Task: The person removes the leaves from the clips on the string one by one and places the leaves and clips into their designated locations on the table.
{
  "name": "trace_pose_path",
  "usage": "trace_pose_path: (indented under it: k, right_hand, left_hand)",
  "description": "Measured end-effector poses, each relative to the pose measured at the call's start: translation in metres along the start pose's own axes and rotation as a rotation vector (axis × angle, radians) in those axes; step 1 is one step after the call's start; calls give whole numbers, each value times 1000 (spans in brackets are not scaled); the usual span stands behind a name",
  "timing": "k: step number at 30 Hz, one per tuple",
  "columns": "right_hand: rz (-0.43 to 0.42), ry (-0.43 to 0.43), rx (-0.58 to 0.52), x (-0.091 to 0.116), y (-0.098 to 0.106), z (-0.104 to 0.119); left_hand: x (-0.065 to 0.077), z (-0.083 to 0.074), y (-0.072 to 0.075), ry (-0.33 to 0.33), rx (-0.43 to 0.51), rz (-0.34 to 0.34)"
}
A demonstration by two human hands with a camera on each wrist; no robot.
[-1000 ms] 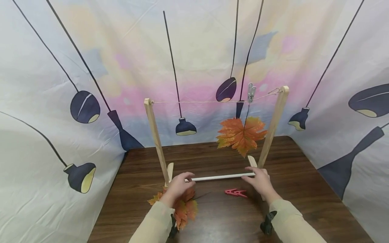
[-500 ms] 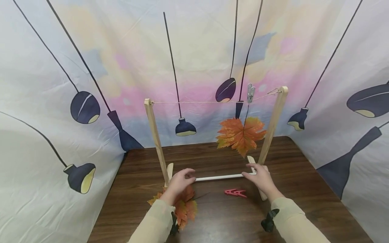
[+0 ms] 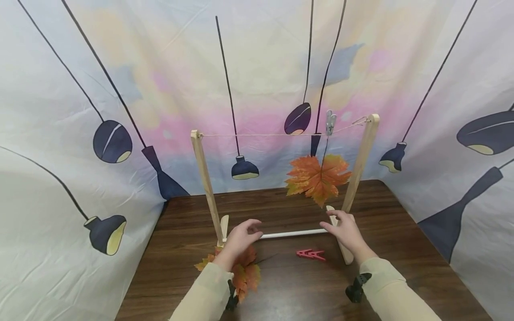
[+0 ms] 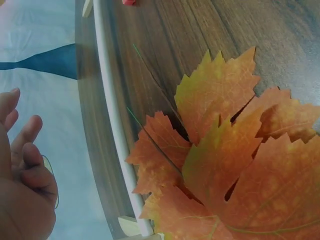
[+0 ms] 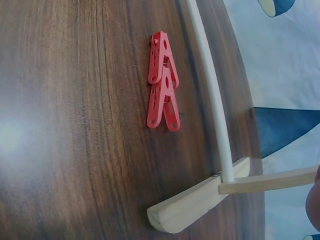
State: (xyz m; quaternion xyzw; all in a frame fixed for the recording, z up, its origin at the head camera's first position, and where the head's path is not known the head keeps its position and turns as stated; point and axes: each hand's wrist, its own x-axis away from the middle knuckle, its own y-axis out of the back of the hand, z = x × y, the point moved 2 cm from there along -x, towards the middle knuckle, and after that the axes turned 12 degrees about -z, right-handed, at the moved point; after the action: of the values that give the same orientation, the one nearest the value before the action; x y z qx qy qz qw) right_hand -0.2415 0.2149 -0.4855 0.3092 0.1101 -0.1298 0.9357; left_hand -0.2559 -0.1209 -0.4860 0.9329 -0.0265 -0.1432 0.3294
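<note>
My left hand (image 3: 241, 238) hovers by the left end of the white rod (image 3: 295, 233), fingers loosely bent, holding nothing. In the left wrist view the left hand (image 4: 25, 185) is apart from the rod. My right hand (image 3: 344, 231) is near the rod's right end beside the wooden post (image 3: 361, 165), thumb and fingers spread, gripping nothing. In the right wrist view only a bit of it shows at the right edge. Orange maple leaves (image 4: 225, 165) lie overlapping under my left forearm. Red clothespins (image 5: 162, 82) lie on the table in front of the rod.
A cord (image 3: 257, 134) runs between the two post tops. From it hangs a maple leaf (image 3: 319, 176) in a grey clothespin (image 3: 330, 122). The left post (image 3: 206, 183) and a wooden foot (image 5: 190, 205) belong to the rack. A printed cloth backdrop surrounds the table.
Both hands have loosened from the rod and lifted slightly. The right hand has shifted up a little, and its fingers are wider apart. Rack, leaves and clothespins have stayed in place.
</note>
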Motion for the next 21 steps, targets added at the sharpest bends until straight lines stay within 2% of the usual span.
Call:
trace_pose_path:
  k: [8, 14, 21]
  right_hand:
    - [1, -4, -6, -2, 2, 6]
    - [-5, 37, -46, -9, 6, 15]
    - [-2, 10, -12, -14, 16, 23]
  left_hand:
    - [-5, -10, 5, 4, 8, -22]
    - [-10, -13, 9, 25, 7, -16]
    - [-13, -16, 11, 16, 4, -4]
